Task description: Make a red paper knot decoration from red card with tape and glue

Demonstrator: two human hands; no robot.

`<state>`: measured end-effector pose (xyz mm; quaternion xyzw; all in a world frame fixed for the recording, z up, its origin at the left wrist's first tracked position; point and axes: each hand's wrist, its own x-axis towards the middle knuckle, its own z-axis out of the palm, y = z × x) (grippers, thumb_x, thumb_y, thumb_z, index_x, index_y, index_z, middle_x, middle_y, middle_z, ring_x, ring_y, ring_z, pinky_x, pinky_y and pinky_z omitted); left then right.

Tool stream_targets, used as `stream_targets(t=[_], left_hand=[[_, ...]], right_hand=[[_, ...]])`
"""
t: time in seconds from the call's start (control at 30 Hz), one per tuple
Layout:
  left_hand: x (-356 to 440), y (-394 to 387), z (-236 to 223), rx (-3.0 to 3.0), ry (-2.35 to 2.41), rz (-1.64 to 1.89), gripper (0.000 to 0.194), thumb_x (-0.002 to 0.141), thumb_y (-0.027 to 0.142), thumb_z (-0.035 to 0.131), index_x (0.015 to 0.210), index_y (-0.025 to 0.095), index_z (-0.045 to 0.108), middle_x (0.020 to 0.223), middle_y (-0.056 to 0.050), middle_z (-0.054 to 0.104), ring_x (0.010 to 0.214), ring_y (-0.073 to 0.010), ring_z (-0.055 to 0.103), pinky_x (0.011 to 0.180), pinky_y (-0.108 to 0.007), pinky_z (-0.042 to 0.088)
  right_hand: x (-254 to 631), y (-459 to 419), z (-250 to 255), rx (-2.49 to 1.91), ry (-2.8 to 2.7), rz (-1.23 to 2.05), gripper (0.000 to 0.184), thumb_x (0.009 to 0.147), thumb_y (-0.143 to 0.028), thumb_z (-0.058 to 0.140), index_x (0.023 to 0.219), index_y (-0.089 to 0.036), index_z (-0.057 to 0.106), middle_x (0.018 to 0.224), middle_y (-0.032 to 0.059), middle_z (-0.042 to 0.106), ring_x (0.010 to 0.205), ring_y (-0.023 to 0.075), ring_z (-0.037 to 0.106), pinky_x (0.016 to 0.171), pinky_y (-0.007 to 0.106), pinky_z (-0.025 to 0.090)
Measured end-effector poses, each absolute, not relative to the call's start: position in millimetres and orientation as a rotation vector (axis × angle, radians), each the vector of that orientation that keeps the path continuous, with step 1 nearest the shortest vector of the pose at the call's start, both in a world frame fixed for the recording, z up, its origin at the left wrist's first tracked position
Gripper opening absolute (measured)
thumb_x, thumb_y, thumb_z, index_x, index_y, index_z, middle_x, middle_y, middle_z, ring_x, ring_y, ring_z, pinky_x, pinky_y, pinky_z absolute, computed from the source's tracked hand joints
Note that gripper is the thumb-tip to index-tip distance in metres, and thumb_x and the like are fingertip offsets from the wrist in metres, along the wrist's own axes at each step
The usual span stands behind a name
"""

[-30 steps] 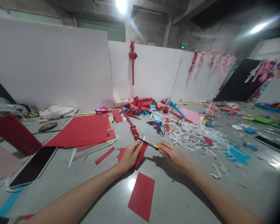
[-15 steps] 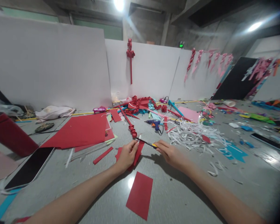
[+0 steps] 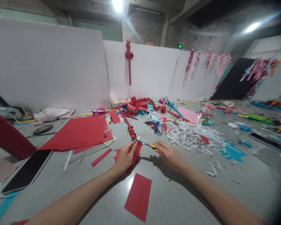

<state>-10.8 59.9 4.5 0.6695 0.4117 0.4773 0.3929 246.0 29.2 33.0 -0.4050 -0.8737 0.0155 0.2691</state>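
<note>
My left hand [image 3: 125, 156] is closed, thumb and fingers pinching a piece of red paper [image 3: 137, 153]. A short white strip [image 3: 138, 137] sticks up at the paper's top edge. More red paper lies under this hand. My right hand [image 3: 166, 152] is wrapped round the end of a slim knife-like tool [image 3: 145, 144], dark along its length with yellow by my fingers. The tool's tip reaches the white strip, but I cannot tell whether it touches. Just beyond stands a curled red paper chain [image 3: 131, 132]. A red paper rectangle [image 3: 138, 197] lies on the floor nearer me.
Large red sheets [image 3: 77, 131], a phone [image 3: 25, 172] and a red bottle [image 3: 10, 137] are at left. A blue glue gun [image 3: 155, 125] lies ahead, beside white paper scraps [image 3: 189, 136]. Red paper ornaments [image 3: 129, 59] hang on the white panels [image 3: 150, 68]. Another phone [image 3: 270, 142] is at right.
The whole view has shifted slightly. Both hands keep their grips, and the tool stays across the top of the red paper at nearly the same angle.
</note>
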Motion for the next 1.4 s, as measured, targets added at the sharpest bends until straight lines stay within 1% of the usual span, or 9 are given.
stream_targets(t=[0.17,0.33,0.43,0.53,0.7,0.93,1.1,1.3,1.4], left_hand=[[-9,57,8,1.447,1.010,1.193,0.048,0.098,0.066,0.045,0.103,0.021,0.059,0.066,0.004,0.058,0.047,-0.0109,0.056,0.045,-0.022,0.044],[-8,55,12,1.500,0.985,1.184,0.044,0.099,0.063,0.046,0.099,0.020,0.058,0.065,0.003,0.058,0.053,-0.0118,0.062,0.049,-0.021,0.047],[-8,57,10,1.508,0.965,1.153,0.043,0.100,0.062,0.046,0.100,0.021,0.059,0.066,0.003,0.059,0.055,-0.0127,0.062,0.050,-0.022,0.046],[-9,59,9,1.631,0.937,1.133,0.041,0.101,0.058,0.046,0.100,0.021,0.064,0.074,0.000,0.063,0.064,-0.0145,0.062,0.060,-0.025,0.050],[-10,60,11,1.817,0.893,1.121,0.036,0.104,0.048,0.044,0.100,0.021,0.069,0.090,-0.004,0.069,0.085,-0.0196,0.063,0.084,-0.034,0.051],[-9,65,7,2.055,0.860,1.150,0.029,0.104,0.040,0.049,0.101,0.021,0.071,0.105,-0.007,0.067,0.107,-0.0229,0.058,0.102,-0.039,0.043],[-7,66,2,1.980,1.003,1.330,0.034,0.095,0.036,0.065,0.125,0.022,0.057,0.128,-0.009,0.056,0.121,-0.0229,0.053,0.104,-0.037,0.042],[-9,62,5,1.887,1.057,1.161,0.023,0.096,0.041,0.062,0.104,0.020,0.063,0.097,-0.003,0.068,0.085,-0.0174,0.061,0.079,-0.028,0.046],[-10,61,9,1.914,1.016,1.062,0.031,0.100,0.044,0.055,0.094,0.020,0.072,0.085,-0.001,0.072,0.078,-0.0175,0.062,0.074,-0.027,0.045]], right_hand=[[272,39,32,-1.136,-2.173,-0.091,0.034,0.108,-0.025,0.039,0.140,-0.024,0.052,0.126,0.0131,0.062,0.117,0.0261,0.063,0.100,0.045,0.054],[284,58,21,-1.368,-2.221,-0.190,0.027,0.106,-0.026,0.043,0.123,-0.020,0.064,0.114,0.0133,0.063,0.099,0.0259,0.066,0.089,0.045,0.057],[279,63,13,-1.389,-2.260,-0.238,0.022,0.103,-0.025,0.050,0.115,-0.019,0.067,0.110,0.0136,0.063,0.103,0.0292,0.062,0.091,0.051,0.055],[261,65,18,-1.298,-2.210,-0.244,0.031,0.102,-0.024,0.052,0.131,-0.021,0.060,0.125,0.0161,0.058,0.119,0.0322,0.056,0.101,0.056,0.051],[224,73,45,-1.006,-2.309,0.030,0.051,0.104,-0.024,0.048,0.154,-0.029,0.039,0.149,0.0129,0.047,0.140,0.0255,0.048,0.115,0.050,0.045],[217,73,35,-0.809,-2.286,0.272,0.023,0.107,-0.032,0.048,0.120,-0.022,0.064,0.113,0.0104,0.066,0.107,0.0207,0.066,0.094,0.038,0.056],[216,64,30,-0.863,-2.093,0.293,0.017,0.102,-0.034,0.057,0.108,-0.023,0.068,0.105,0.0087,0.066,0.100,0.0220,0.065,0.092,0.039,0.054],[204,60,23,-0.960,-1.913,0.336,0.017,0.100,-0.033,0.061,0.103,-0.022,0.074,0.098,0.0074,0.065,0.087,0.0203,0.064,0.079,0.035,0.054],[202,59,19,-0.992,-1.865,0.376,0.017,0.098,-0.035,0.063,0.102,-0.022,0.074,0.095,0.0063,0.065,0.080,0.0186,0.062,0.075,0.033,0.053]])
